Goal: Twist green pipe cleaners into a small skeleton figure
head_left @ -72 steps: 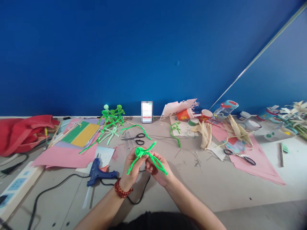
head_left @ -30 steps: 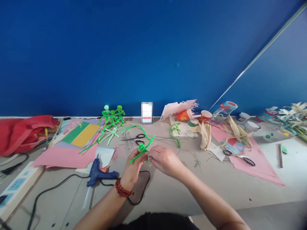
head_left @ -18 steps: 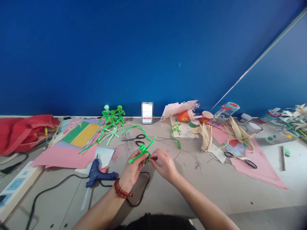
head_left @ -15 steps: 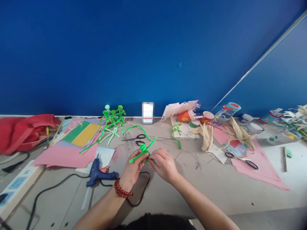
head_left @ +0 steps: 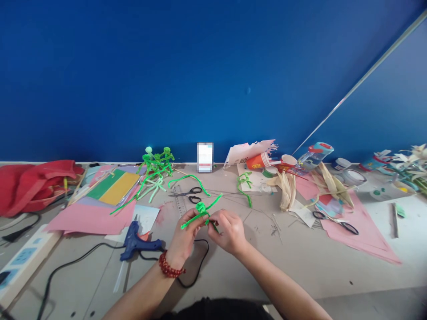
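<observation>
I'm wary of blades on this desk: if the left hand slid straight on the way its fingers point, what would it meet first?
Beyond the green pipe-cleaner figure it pinches, the left hand heads for the black-handled scissors, probably first; depth is unclear, so it might pass just beside them.

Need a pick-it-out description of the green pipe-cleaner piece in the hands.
On the grey table below the blue wall, find the hands at front centre. Left hand and right hand pinch a green pipe-cleaner piece with a coiled head. Unlike the green figures standing by the wall, it is gripped by both hands.
</observation>
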`<state>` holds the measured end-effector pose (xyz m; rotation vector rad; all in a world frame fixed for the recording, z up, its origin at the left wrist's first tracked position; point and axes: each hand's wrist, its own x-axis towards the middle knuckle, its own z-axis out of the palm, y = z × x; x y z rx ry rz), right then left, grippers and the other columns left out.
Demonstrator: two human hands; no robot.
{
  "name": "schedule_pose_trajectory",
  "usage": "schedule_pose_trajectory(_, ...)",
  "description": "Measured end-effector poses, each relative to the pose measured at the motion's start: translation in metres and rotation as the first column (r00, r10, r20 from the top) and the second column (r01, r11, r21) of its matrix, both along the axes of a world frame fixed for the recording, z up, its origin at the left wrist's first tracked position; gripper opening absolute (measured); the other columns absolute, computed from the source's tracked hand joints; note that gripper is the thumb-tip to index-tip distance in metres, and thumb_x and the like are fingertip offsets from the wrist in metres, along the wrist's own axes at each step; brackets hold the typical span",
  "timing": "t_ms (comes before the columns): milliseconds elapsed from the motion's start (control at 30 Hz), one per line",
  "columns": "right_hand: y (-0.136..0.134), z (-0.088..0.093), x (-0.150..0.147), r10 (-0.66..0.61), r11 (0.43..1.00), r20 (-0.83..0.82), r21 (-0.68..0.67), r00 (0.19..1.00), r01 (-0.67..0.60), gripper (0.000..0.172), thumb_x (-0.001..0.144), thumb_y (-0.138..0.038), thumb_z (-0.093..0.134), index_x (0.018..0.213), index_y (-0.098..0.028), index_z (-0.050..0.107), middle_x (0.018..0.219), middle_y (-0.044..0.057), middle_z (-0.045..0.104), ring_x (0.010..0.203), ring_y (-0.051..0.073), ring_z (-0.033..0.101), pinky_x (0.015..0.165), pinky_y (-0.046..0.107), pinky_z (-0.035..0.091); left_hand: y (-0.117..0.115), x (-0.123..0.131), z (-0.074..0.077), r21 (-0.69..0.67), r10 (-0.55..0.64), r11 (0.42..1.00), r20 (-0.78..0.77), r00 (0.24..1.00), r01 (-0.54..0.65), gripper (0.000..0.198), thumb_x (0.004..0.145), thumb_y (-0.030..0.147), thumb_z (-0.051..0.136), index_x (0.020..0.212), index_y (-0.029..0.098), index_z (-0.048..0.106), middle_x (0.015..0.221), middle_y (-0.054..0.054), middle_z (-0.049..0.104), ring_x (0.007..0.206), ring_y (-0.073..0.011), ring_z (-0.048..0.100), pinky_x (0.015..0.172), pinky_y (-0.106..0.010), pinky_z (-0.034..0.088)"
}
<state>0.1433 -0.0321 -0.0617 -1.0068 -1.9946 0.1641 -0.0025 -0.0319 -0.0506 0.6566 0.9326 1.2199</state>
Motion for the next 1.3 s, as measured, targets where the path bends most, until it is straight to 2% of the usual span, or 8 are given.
schedule_pose_trajectory(333, -0.003, 0.007, 0.000, 0.011, 1.000, 0.019, 0.010, 1.000, -0.011, 0.008, 0.083, -0.016, 0.052, 0.082, -0.021, 0.057, 0.065, 0.002, 0.063, 0.060, 0.016, 0.055, 0.059, 0.027, 0.040, -0.002, -0.002, 0.001, 0.037, -0.008, 0.999, -0.033, 0.999, 0.010, 0.011, 0.064, 0.022, 0.080, 0.068, 0.024, 0.070, 0.070, 0.000, 0.064, 0.069, -0.0179, 0.058, 0.068, -0.029, 0.047)
schedule_pose_trajectory(467, -0.003, 0.007, -0.001, -0.011, 0.986, -0.153, -0.169, 0.988, -0.015, 0.009, 0.079, -0.014, 0.052, 0.075, -0.022, 0.054, 0.061, -0.001, 0.057, 0.055, 0.013, 0.050, 0.055, 0.024, 0.037, -0.004, -0.003, -0.002, 0.076, -0.024, 0.997, -0.095, 0.995, 0.032, 0.011, 0.067, 0.023, 0.080, 0.074, 0.023, 0.071, 0.073, 0.000, 0.065, 0.071, -0.0180, 0.058, 0.071, -0.029, 0.048)
schedule_pose_trajectory(533, -0.002, 0.006, -0.002, -0.063, 0.938, -0.297, -0.343, 0.953, -0.045, 0.010, 0.078, -0.014, 0.051, 0.071, -0.021, 0.051, 0.060, -0.003, 0.053, 0.054, 0.012, 0.048, 0.053, 0.023, 0.036, -0.005, -0.003, -0.003, 0.099, -0.038, 0.994, -0.107, 0.994, 0.048, 0.011, 0.069, 0.024, 0.079, 0.078, 0.023, 0.072, 0.076, -0.001, 0.067, 0.075, -0.0185, 0.059, 0.074, -0.030, 0.049)
schedule_pose_trajectory(633, 0.002, 0.004, -0.004, -0.145, 0.805, -0.524, -0.556, 0.839, -0.208, 0.011, 0.077, -0.017, 0.052, 0.068, -0.021, 0.048, 0.059, -0.004, 0.046, 0.052, 0.011, 0.043, 0.050, 0.022, 0.034, -0.006, -0.003, -0.004, 0.142, -0.065, 0.987, -0.094, 0.993, 0.078, 0.014, 0.073, 0.023, 0.077, 0.086, 0.023, 0.072, 0.081, -0.001, 0.068, 0.081, -0.0186, 0.061, 0.080, -0.030, 0.050)
schedule_pose_trajectory(767, 0.007, 0.005, -0.006, -0.202, 0.642, -0.748, -0.589, 0.632, -0.491, 0.006, 0.076, -0.023, 0.057, 0.074, -0.020, 0.052, 0.060, -0.005, 0.048, 0.050, 0.009, 0.041, 0.050, 0.021, 0.034, -0.004, -0.003, -0.005, 0.168, -0.125, 0.976, -0.074, 0.989, 0.136, 0.018, 0.075, 0.021, 0.076, 0.093, 0.020, 0.071, 0.088, -0.002, 0.071, 0.087, -0.0190, 0.064, 0.087, -0.031, 0.050)
schedule_pose_trajectory(867, 0.007, 0.006, -0.005, -0.177, 0.674, -0.783, -0.539, 0.597, -0.506, 0.010, 0.074, -0.024, 0.062, 0.073, -0.019, 0.053, 0.062, -0.004, 0.049, 0.053, 0.009, 0.042, 0.051, 0.020, 0.035, -0.003, -0.003, -0.005, 0.152, -0.110, 0.981, -0.090, 0.990, 0.123, 0.026, 0.070, 0.020, 0.080, 0.094, 0.020, 0.071, 0.086, -0.001, 0.071, 0.086, -0.0174, 0.065, 0.085, -0.029, 0.050)
schedule_pose_trajectory(1067, 0.004, 0.006, -0.004, -0.147, 0.778, -0.706, -0.515, 0.693, -0.360, 0.011, 0.078, -0.021, 0.059, 0.070, -0.019, 0.052, 0.065, -0.003, 0.049, 0.057, 0.010, 0.042, 0.053, 0.022, 0.034, -0.004, 0.000, -0.001, 0.126, -0.043, 0.990, -0.103, 0.994, 0.056, 0.027, 0.063, 0.019, 0.083, 0.088, 0.021, 0.072, 0.085, 0.001, 0.072, 0.084, -0.0154, 0.064, 0.083, -0.026, 0.052)
schedule_pose_trajectory(1300, 0.004, 0.007, -0.003, -0.127, 0.779, -0.668, -0.525, 0.733, -0.343, 0.012, 0.080, -0.024, 0.057, 0.071, -0.019, 0.051, 0.062, -0.004, 0.047, 0.054, 0.009, 0.041, 0.050, 0.022, 0.033, -0.001, -0.003, -0.008, 0.162, -0.081, 0.981, -0.133, 0.988, 0.102, 0.024, 0.070, 0.022, 0.079, 0.093, 0.019, 0.073, 0.087, -0.001, 0.073, 0.086, -0.0177, 0.067, 0.085, -0.029, 0.052)
